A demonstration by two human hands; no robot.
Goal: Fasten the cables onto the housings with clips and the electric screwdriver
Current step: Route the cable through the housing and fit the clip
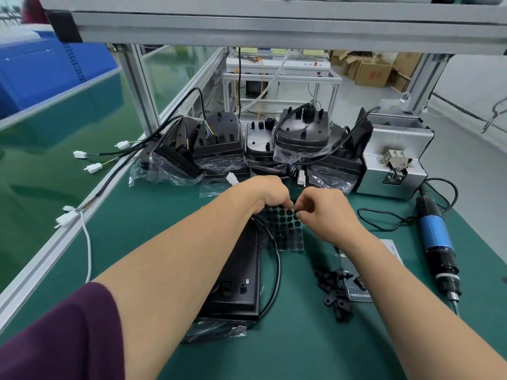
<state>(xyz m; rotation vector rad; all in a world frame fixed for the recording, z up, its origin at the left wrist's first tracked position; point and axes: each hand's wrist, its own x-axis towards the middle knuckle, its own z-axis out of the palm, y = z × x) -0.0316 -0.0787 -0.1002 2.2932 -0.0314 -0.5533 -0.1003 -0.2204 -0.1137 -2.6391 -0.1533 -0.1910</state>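
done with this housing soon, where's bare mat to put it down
Widest bare mat: the left strip between the rail and the housing in front of you. Also the near edge, between that housing and the clips. Crowded: around the dot sheet, the back row of bagged housings, the metal box, and the electric screwdriver.

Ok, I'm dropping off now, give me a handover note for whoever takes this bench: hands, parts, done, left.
Left hand holds the pad sheet at its top; right hand pinches its upper edge.
Near housing lies on the mat under the left forearm, its cable looping beside it.
Clips are piled right of it; electric screwdriver lies untouched at far right.
Done: cannot tell; no clip shows on that cable.
Left: clip and screw that cable, then check the bagged housings at the back.
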